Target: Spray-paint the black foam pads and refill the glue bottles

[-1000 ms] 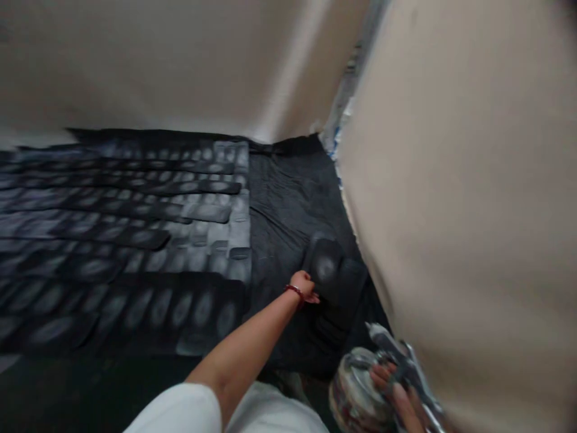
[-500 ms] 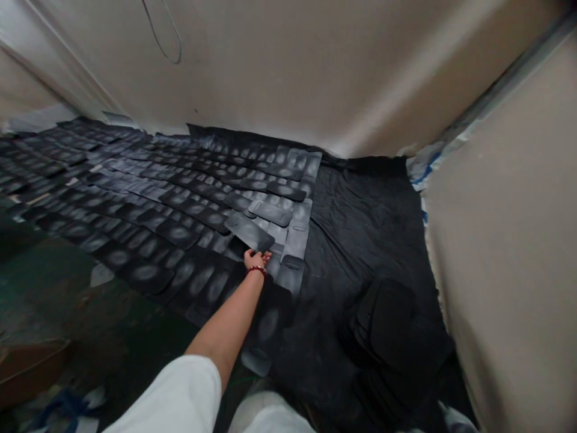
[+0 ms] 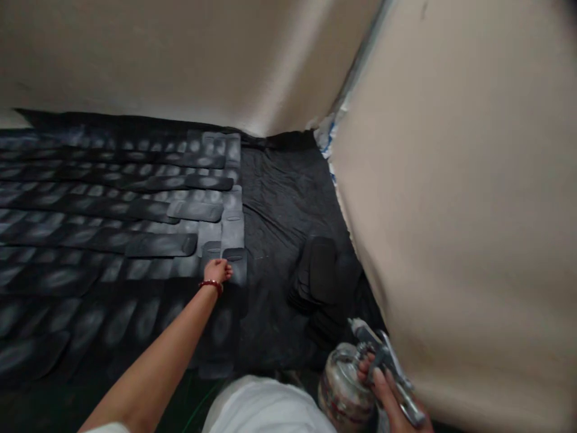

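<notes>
My left hand (image 3: 219, 270) hovers over the right edge of the laid-out dark panels, its fingers curled in and nothing visible in them. Just beyond it lies a dark rounded panel with a slot (image 3: 235, 257). A loose flat panel (image 3: 162, 245) rests across the row, up and left of the hand. At the lower right, my right hand (image 3: 383, 385) grips a metal spray gun (image 3: 383, 355). The gun's rounded, paint-stained cup (image 3: 345, 385) hangs beside the fingers. Many panels carry pale, sprayed-looking patches.
A stack of black rounded panels (image 3: 315, 273) sits on the black sheet (image 3: 283, 192) to the right of the rows. Beige sheeting (image 3: 451, 180) rises along the right side and the back. Blue and white scraps (image 3: 327, 135) lie in the corner.
The view has swung right. My left hand has let go of the tilted panel, which now lies flat on the row. My right hand with the spray gun has come into view.
</notes>
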